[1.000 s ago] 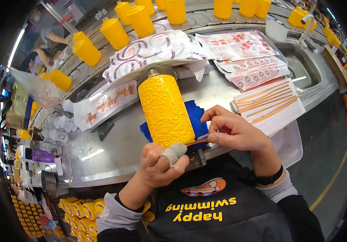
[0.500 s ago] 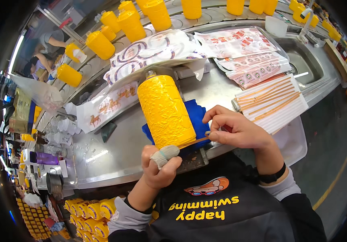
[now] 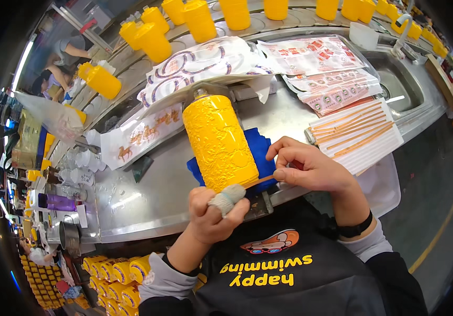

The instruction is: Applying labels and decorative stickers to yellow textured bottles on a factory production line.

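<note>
Head view: yellow embossed bottle (image 3: 219,141) lies on side on steel worktable (image 3: 147,195), over blue cloth (image 3: 259,150). Left hand (image 3: 213,218) clenched at bottle base, cloth-wrapped finger (image 3: 227,197) pressing there. Right hand (image 3: 308,169) pinches thin orange strip (image 3: 261,181) touching bottle base. Judgement: hold bottle steady with left, keep strip taut and square to base edge, press down evenly. Spare strip sheets (image 3: 358,134) lie just right of hand
</note>
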Demonstrator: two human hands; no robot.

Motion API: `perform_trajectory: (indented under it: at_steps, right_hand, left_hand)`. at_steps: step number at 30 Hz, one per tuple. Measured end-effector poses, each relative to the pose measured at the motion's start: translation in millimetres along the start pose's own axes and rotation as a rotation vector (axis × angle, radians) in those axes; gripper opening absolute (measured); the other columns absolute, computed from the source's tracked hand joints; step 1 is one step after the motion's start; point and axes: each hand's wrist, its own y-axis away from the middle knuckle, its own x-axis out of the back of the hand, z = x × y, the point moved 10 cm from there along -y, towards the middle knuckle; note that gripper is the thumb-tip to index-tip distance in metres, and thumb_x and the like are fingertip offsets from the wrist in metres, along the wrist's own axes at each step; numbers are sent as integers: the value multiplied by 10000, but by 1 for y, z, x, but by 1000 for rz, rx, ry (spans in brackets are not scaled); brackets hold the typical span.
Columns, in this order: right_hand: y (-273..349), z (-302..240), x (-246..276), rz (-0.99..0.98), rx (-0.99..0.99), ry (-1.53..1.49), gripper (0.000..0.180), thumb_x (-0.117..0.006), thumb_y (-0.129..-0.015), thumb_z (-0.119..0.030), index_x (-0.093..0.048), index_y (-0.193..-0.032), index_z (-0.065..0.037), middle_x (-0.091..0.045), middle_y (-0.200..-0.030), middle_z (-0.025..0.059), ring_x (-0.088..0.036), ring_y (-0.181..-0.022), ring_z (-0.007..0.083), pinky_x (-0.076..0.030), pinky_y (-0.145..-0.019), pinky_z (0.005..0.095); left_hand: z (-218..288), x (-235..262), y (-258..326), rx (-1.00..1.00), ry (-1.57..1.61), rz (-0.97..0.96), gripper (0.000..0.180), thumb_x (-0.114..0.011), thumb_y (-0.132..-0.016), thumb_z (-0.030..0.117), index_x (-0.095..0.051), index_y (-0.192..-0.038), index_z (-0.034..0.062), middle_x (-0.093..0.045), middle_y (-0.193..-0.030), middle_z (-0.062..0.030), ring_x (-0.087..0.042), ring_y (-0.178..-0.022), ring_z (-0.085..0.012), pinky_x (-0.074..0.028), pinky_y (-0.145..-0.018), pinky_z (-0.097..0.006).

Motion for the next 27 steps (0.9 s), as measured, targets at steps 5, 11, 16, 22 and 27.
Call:
perform_trajectory:
  at_steps: [5, 11, 16, 22, 27]
  right_hand:
    - [-1, -1, 2, 22, 11, 44, 189, -648, -907, -187, -574, -820, -36, -482, -1128, 72, -479, -806, 55, -411, -708, 206]
    - [0, 1, 4, 33, 14, -6, 197, -651, -907, -180, -568, -805, -33, -495, -1116, 76, -484, -823, 60, -417, -700, 218]
    - [-3, -1, 4, 30, 25, 51, 197, -662, -899, -183, -567, -807, -36, -500, -1099, 81, -485, -835, 71, -413, -722, 225]
    - [-4, 2, 2, 11, 66, 72, 190, -666, -894, -185, -572, -820, -38, -501, -1099, 83, -481, -860, 83, -406, -736, 229]
    - [-5, 4, 3, 19, 18, 18, 197, -663, -896, -188, -570, -814, -35, -504, -1100, 84, -478, -855, 84, -402, -724, 228]
  left_hand:
    - [3, -5, -1, -79, 1, -30, 235, -703, -690, 161, -656, -912, 221, -581, -955, 40, -460, -867, -218, -432, -678, -348]
    - [3, -3, 2, -25, -55, -11, 248, -710, -685, 191, -656, -925, 225, -576, -928, 40, -456, -891, -217, -425, -683, -353]
    - [3, -6, 2, -78, 24, -40, 262, -697, -693, 100, -643, -928, 203, -583, -975, -23, -474, -878, -253, -412, -671, -374]
    - [-1, 2, 9, 43, 14, 20, 238, -681, -734, 44, -614, -912, 186, -570, -983, -74, -481, -877, -282, -415, -671, -399]
    - [10, -10, -5, -122, 16, -98, 196, -671, -757, 49, -591, -892, 166, -572, -971, -85, -484, -854, -289, -418, -670, -407]
